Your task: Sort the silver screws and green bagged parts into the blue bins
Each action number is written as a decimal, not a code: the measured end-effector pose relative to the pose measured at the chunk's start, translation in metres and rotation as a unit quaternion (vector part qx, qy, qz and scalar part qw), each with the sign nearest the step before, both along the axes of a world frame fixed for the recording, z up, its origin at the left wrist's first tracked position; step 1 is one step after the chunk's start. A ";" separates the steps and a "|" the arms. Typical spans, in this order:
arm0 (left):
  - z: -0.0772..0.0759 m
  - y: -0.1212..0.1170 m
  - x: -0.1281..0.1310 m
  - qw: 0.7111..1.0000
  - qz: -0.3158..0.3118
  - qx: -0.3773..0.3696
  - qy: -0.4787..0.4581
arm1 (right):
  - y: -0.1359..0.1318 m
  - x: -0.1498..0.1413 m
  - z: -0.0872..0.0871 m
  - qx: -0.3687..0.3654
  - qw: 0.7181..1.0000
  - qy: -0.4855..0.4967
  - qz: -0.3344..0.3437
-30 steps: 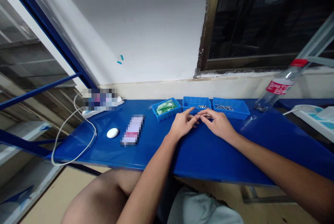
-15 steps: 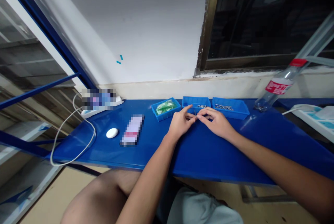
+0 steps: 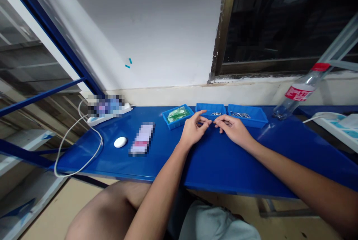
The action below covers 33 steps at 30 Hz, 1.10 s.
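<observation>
My left hand [image 3: 193,130] rests on the blue table [image 3: 167,158], its fingertips pinched together just in front of the middle blue tray [image 3: 210,110]. My right hand [image 3: 233,128] lies beside it, fingers curled into a pinch, fingertips a short gap from the left ones. What either pinch holds is too small to make out. The middle tray holds small metal parts. A right blue tray [image 3: 246,115] holds more metal parts. A left blue tray [image 3: 178,116] holds green packets.
A clear plastic bottle [image 3: 299,92] with a red label leans at the back right. A white power strip [image 3: 109,115] and its cable [image 3: 75,147] lie at the left, with a white oval object [image 3: 120,142] and a blurred flat item [image 3: 141,139]. A white device [image 3: 335,124] sits far right.
My two hands, fingertips touching a second ago, have drawn slightly apart. Both have shifted a little toward the trays.
</observation>
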State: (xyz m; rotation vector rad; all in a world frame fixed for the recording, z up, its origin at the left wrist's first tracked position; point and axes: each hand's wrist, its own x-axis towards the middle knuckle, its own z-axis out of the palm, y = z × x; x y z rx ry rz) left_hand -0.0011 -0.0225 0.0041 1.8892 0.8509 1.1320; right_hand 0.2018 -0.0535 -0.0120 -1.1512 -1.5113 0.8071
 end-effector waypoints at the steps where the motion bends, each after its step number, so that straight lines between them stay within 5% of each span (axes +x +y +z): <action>1: 0.001 0.001 0.000 1.000 0.007 -0.008 -0.014 | -0.001 0.000 0.001 0.002 1.000 -0.007 0.001; 8: -0.001 0.004 -0.001 0.997 -0.006 -0.050 -0.067 | -0.006 -0.008 0.005 -0.034 0.995 -0.022 0.086; 17: 0.001 0.000 0.001 0.999 -0.039 -0.025 -0.023 | -0.001 -0.002 0.002 -0.079 0.996 0.037 0.035; 21: 0.000 -0.001 -0.002 0.993 -0.020 0.077 0.089 | -0.002 -0.001 0.006 -0.091 0.985 0.144 0.005; 25: -0.004 -0.001 -0.005 0.957 -0.017 0.173 0.232 | 0.001 0.008 0.008 -0.091 0.962 0.253 -0.037; 33: -0.013 0.006 -0.008 0.936 -0.013 0.180 0.303 | 0.015 0.030 0.002 -0.166 0.931 0.312 -0.093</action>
